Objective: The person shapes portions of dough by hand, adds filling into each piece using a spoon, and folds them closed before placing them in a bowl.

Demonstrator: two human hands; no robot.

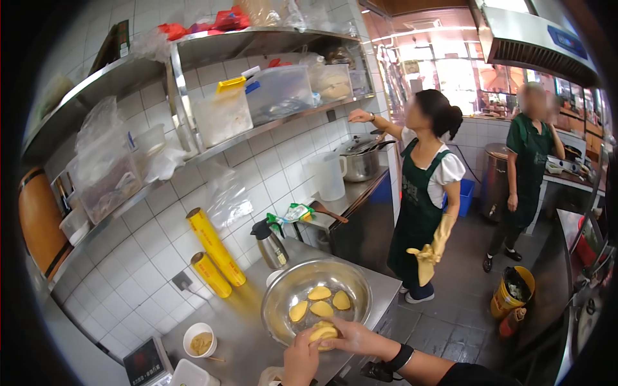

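At the near rim of a wide steel bowl (273,316), my left hand (301,358) and my right hand (360,340) meet around a yellow dough piece (323,333). It looks folded or layered. The fingers of both hands are closed on it, and part of it is hidden behind them. Inside the bowl lie several flat, oval yellow dough pieces (320,293), spaced apart from one another. Left of my hands stands a white cup (200,341) holding a tan paste, with a small stick beside it.
A digital scale (147,364) and a white container (192,374) sit at the counter's near left. Behind the bowl are a thermos (269,246) and yellow film rolls (215,248). Two people in green aprons (417,193) stand to the right; a yellow bucket (512,293) is on the floor.
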